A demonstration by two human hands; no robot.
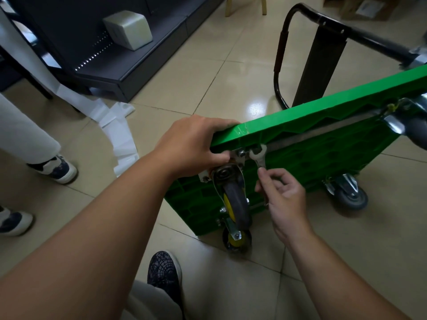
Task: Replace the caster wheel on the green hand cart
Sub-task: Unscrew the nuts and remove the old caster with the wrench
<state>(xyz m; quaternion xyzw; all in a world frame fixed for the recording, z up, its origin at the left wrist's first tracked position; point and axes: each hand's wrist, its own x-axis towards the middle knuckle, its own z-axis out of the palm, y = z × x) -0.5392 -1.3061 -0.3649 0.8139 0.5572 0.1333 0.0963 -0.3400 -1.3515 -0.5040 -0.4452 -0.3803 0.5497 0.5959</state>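
Wrench (258,159) is sitting with its open end on a fastener at the top of the plate (240,156) of the caster (233,202). This is on the underside of the cart (323,144), which is standing tipped on its side on the floor (208,65), caster at the near upper corner.

Right hand (284,199) is pinching the wrench between thumb and fingertips, the other fingers loosely curling. Left hand (194,146) is gripping the cart's corner, fingers curling over the edge, thumb reaching toward the plate.

The step looks like turning that fastener. The jaws should be seating fully on the flats before any pull. A fuller grip lower on the wrench would be giving more leverage, with the left hand bracing the cart against the turn.

The fastener itself is hiding under the wrench head, and the left fingertips are disappearing behind the edge. Whether this is loosening or tightening cannot be told.
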